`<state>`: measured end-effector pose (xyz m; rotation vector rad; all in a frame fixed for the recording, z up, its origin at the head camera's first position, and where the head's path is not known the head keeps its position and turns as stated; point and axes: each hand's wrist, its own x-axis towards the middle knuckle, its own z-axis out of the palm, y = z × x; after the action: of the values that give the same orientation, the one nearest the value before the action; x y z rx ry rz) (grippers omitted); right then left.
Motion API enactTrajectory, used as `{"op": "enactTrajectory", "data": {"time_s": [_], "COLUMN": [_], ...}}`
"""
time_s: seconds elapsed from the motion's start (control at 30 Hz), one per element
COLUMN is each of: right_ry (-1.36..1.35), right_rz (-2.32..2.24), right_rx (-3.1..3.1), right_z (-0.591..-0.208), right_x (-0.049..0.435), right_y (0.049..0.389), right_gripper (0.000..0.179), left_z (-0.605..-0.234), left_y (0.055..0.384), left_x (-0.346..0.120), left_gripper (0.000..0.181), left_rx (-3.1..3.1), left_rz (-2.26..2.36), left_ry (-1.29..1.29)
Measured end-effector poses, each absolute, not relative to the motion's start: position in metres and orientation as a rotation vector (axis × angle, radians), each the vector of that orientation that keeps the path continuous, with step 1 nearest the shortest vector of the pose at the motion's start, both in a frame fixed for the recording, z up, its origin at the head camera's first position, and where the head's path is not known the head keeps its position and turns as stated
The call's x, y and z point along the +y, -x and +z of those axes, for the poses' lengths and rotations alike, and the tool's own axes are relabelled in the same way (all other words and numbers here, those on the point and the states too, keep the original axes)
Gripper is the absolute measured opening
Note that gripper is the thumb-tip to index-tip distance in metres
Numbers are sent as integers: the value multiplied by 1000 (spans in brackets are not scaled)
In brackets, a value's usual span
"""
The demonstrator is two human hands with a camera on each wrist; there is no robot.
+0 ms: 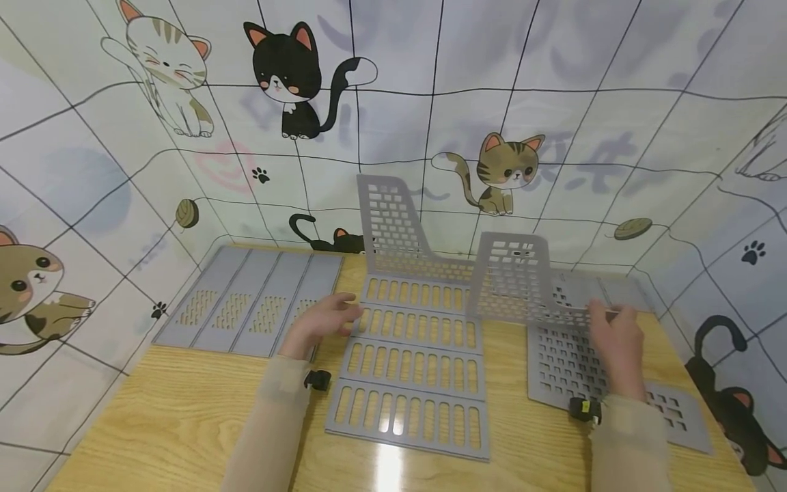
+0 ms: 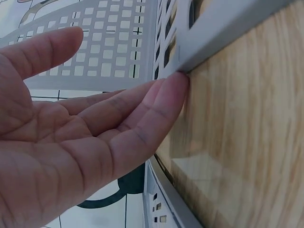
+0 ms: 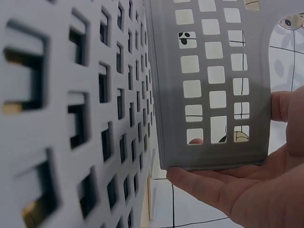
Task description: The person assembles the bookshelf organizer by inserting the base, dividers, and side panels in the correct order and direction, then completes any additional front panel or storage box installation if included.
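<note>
A grey slotted panel [image 1: 412,345] in several joined sections lies flat in the middle of the table. At its far end stands an upright grey perforated side panel [image 1: 378,180], high at the left and low at the right. My left hand [image 1: 322,321] is at the slotted panel's left edge, fingertips touching its rim and thumb apart. My right hand [image 1: 617,348] grips the low right end of a second L-shaped perforated side panel [image 1: 541,273], held upright. In the right wrist view the fingers support that panel's [image 3: 171,118] end edge.
Under the right hand lies a flat perforated panel [image 1: 544,396], with another grey piece [image 1: 697,427] to its right. Grey panels [image 1: 230,273] lie side by side at the left back. A cat-printed wall covering [image 1: 399,123] surrounds the wooden table [image 1: 184,417].
</note>
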<state>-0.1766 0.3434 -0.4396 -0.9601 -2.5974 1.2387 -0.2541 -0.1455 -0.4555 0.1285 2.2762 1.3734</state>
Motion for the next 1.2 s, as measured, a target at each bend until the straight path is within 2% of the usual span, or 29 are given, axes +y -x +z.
{"op": "enactTrajectory", "data": {"time_s": [0.2,0.5,1.03,1.2], "right_ry": [968,1091,1079,988], "right_rz": [1274,1345,1355,1344], "right_rx": [-2568,-2599,-2612,-2729], "right_z": [-445,-449,-446,-444], "right_x": [346,354,347,340], "right_y": [180,179,185,186], "right_gripper": [82,96,88,93], "left_z": [-458,-462,-466,-465], "left_y": [256,257,259,258], "left_x": [-149,-152,-154,-155], "left_gripper": [61,62,53,52], "left_rx": [2222,2160,2192,2201], "left_rz": [1443,1513,1455,1439], "left_ry": [-157,-150,-197,-216]}}
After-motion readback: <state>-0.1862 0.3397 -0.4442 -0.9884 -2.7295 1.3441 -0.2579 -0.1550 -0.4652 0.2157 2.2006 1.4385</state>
